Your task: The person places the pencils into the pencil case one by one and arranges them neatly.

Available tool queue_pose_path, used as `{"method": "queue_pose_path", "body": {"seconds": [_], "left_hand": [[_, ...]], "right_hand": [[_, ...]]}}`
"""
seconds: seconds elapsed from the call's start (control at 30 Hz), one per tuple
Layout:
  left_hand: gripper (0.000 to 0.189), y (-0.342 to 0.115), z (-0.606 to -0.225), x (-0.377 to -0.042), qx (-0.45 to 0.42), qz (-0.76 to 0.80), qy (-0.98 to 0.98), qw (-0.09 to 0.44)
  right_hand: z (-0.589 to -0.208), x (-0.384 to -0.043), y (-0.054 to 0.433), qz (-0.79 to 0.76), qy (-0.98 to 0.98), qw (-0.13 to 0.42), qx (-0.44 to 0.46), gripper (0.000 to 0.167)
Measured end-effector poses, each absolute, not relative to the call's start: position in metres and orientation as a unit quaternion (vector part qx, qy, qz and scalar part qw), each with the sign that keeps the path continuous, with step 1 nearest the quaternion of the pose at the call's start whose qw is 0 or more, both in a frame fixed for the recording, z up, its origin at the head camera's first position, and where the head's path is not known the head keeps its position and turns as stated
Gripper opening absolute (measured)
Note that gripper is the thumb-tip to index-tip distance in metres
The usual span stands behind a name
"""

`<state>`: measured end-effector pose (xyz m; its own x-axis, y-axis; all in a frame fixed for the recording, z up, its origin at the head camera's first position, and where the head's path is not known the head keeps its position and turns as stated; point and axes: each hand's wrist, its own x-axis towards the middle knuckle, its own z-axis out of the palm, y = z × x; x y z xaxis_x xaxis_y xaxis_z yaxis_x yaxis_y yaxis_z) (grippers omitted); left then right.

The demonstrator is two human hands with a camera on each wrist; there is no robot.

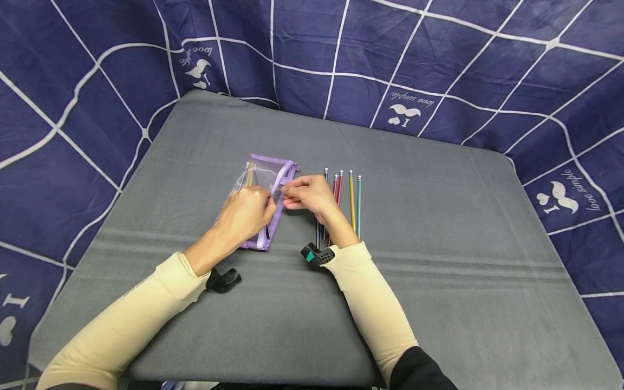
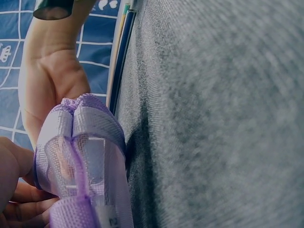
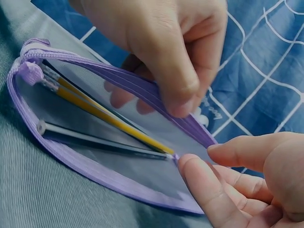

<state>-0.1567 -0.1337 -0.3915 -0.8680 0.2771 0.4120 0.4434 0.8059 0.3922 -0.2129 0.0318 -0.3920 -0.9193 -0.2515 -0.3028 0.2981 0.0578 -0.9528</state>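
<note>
A clear mesh pencil pouch (image 1: 275, 215) with purple zipper edging lies on the table, its mouth spread wide in the right wrist view. My left hand (image 1: 246, 208) pinches the pouch's upper edge, thumb outside and fingers seen through the mesh. At one end of the mouth, the right hand (image 1: 312, 194) has its thumb and fingertips closed on the purple edging. Inside the pouch lie yellow pencils (image 3: 114, 122) and a dark pencil (image 3: 104, 144). Beside my right wrist are several loose pencils, among them a red pencil (image 1: 340, 184), a yellow pencil (image 1: 352, 200) and a green pencil (image 1: 359, 206).
Grey cloth covers the table (image 1: 453, 227). A blue curtain (image 1: 312, 49) with white grid lines hangs along its back and sides. Black wrist cameras sit under both cream sleeves, and the right forearm crosses over the lower ends of the loose pencils.
</note>
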Motion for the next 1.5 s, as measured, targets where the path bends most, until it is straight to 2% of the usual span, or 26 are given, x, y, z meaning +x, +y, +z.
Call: {"method": "queue_pose_path", "body": {"seconds": [0.63,1.5], "left_hand": [[0.016,-0.133,-0.394,-0.157,-0.186,-0.251,-0.935,0.169],[0.019,-0.134,-0.393,-0.157,-0.183,-0.26,-0.934,0.161]], "right_hand": [[-0.388,-0.213,0.064,-0.677,0.714,0.177,0.023,0.022],[-0.392,-0.216,0.121,-0.683,0.715,0.134,0.06,0.016]]}}
